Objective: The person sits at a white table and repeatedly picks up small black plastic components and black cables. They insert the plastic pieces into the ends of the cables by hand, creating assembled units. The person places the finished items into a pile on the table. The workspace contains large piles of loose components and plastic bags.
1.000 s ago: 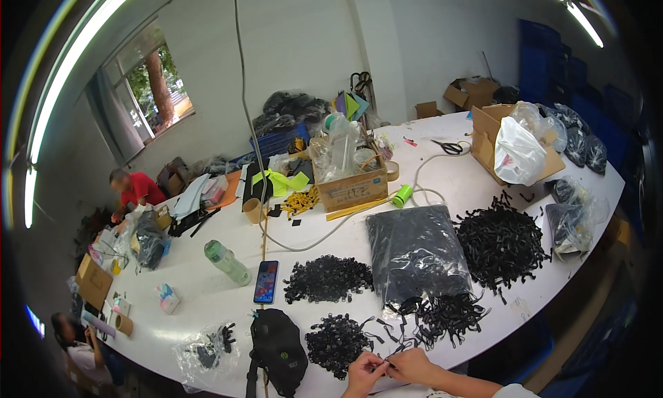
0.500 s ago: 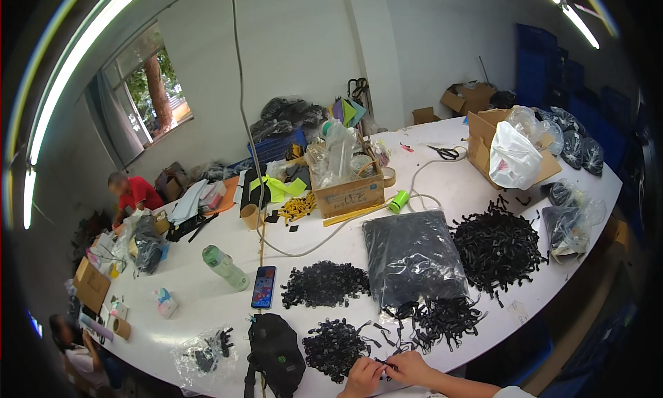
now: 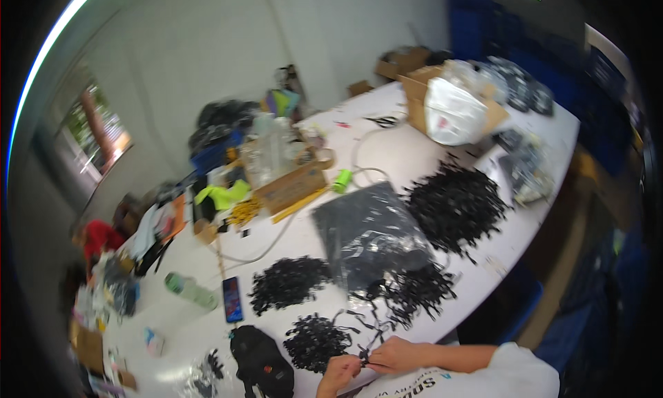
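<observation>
My left hand (image 3: 338, 376) and my right hand (image 3: 395, 355) meet at the table's front edge, fingers pinched together. Between the fingertips is a small black strap piece (image 3: 364, 356), its details blurred. Just beyond my left hand lies a round pile of small black plastic parts (image 3: 316, 343). Loose black looped straps (image 3: 414, 298) spread beyond my right hand, some trailing toward my fingers. Left of my hands rests a black pouch-like bag (image 3: 259, 363).
A large clear bag of black material (image 3: 369, 235) lies mid-table, between another black parts pile (image 3: 286, 284) and a big heap of black straps (image 3: 456, 204). A phone (image 3: 233, 300), a green bottle (image 3: 191, 291) and an open cardboard box (image 3: 290, 191) stand further left. A person in red (image 3: 100, 239) is at far left.
The view has tilted and swung right, blurring the picture, so the table appears shifted left and rotated. Both hands stay pinched together at the black strap piece near the front edge.
</observation>
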